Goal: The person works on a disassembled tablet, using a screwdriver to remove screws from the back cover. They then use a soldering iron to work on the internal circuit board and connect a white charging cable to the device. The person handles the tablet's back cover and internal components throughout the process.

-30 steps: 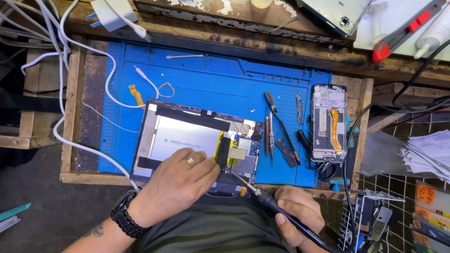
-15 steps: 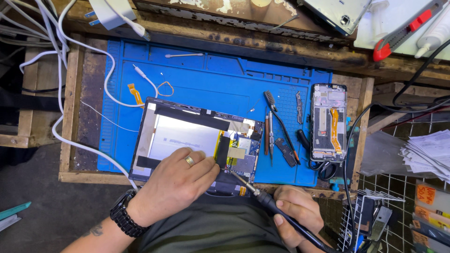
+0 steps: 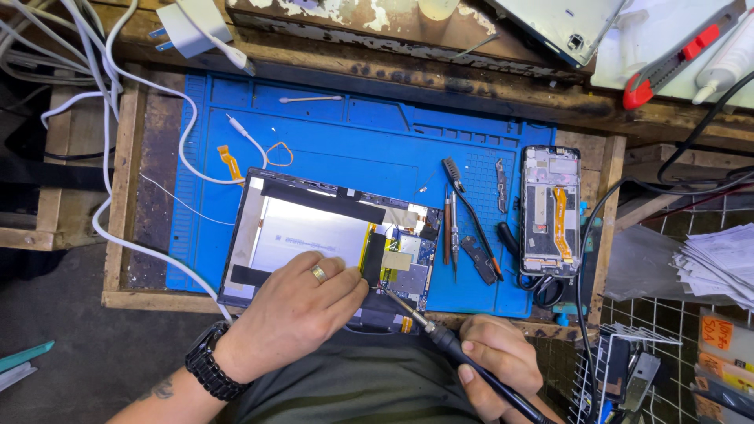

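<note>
Tablet (image 3: 314,235), back cover off, lies face-down at the mat's near edge, right under your chest, close enough for fine work. Your right hand (image 3: 495,361) grips a soldering iron (image 3: 440,334) like a pen, fingers curled tight round the handle; the tip slants up-left onto the lower corner of the board (image 3: 408,267), a shallow angle that leaves the joint in your sight. Your left hand (image 3: 302,306) lies flat on the tablet's near half, fingers together, tips touching the black tape beside the board: it pins the tablet against the iron's push. A watch (image 3: 210,363) sits on that wrist. Right of the tablet, tweezers (image 3: 453,228) and small tools lie parallel, within reach. Beyond them an opened phone (image 3: 550,212) rests at the blue mat's (image 3: 353,133) right edge. White cables (image 3: 118,157) trail off far left, clear of the work.
</note>
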